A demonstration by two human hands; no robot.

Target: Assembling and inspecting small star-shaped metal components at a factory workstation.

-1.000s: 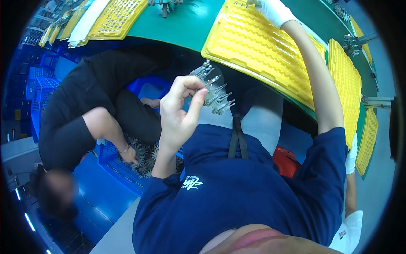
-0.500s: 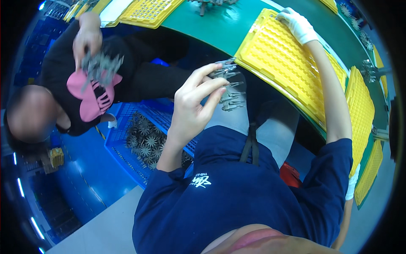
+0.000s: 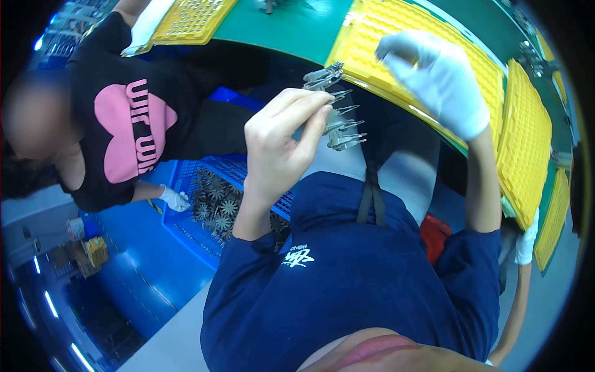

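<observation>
My bare left hand (image 3: pixel 282 139) pinches a grey metal part with radiating prongs (image 3: pixel 344 129), held up just off the near edge of the table. The part's prongs point to the right, and my fingers cover some of it. Over a yellow tray with rows of small pockets (image 3: pixel 365 31) is my right hand (image 3: pixel 443 84), in a white glove. Its fingers and thumb curl together at the tips, slightly blurred. Whatever may be between them is too small to make out.
A blue crate (image 3: pixel 180 217) holding several grey star-shaped parts (image 3: pixel 217 201) stands at my left. Beside it is a co-worker in a black shirt (image 3: pixel 142 130). More yellow trays (image 3: pixel 527 142) lie to the right along the green table (image 3: pixel 297 31). Another person's gloved hand (image 3: pixel 527 242) shows there.
My right hand has left the tray's far edge and come back toward me. My left hand has barely moved. The co-worker's raised hand with grey parts has gone from before the shirt.
</observation>
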